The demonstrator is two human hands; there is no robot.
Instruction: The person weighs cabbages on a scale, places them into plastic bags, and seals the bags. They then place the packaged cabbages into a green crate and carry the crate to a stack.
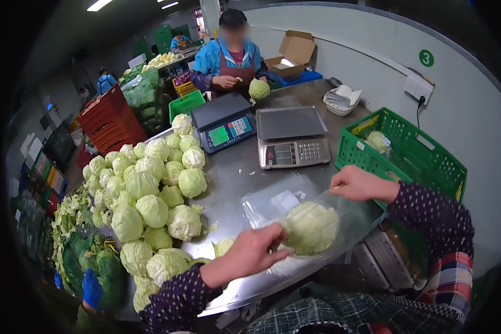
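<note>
A pale green cabbage (312,228) sits inside a clear plastic bag (350,217) at the table's front edge. My right hand (357,182) is closed on the bag's upper right part, fingers pinched. On the cabbage's left side is my left hand (256,247), thumb and fingers curved round the bag's edge near the cabbage. A stack of flat clear bags (267,203) with a white label lies just behind. The heap of bare cabbages (152,210) spreads over the table's left side.
Two scales (294,139) stand at the back. A green crate (401,153) with a bagged cabbage is at right, a white basket (340,103) behind it. Across the table a co-worker (231,61) holds a cabbage. A blue-gloved hand (91,288) shows at lower left, beside green net sacks.
</note>
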